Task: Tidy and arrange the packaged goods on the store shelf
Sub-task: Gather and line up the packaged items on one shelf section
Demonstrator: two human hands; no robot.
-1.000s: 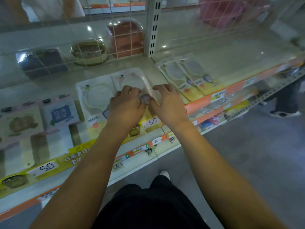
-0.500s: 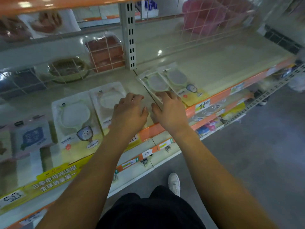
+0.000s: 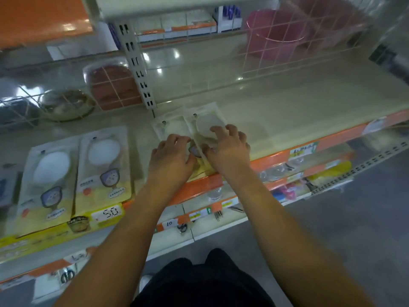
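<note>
Both my hands rest on two clear blister packs of round white items at the front of the cream store shelf [image 3: 287, 111].

At nine o'clock from my hands I see two matching yellow-bottomed blister packs [image 3: 75, 173] lying flat side by side behind a handwritten price tag [image 3: 109, 212]. My left hand [image 3: 170, 157] lies with fingers loosely curled on the left clear blister pack [image 3: 168, 127]. Touching it at three o'clock, the right clear blister pack [image 3: 205, 120] sits under my right hand [image 3: 228, 149], whose fingers are spread and bent, tips pressing the round white item. At twelve o'clock, behind wire mesh, stands a pink plastic basin [image 3: 274, 34].
</note>
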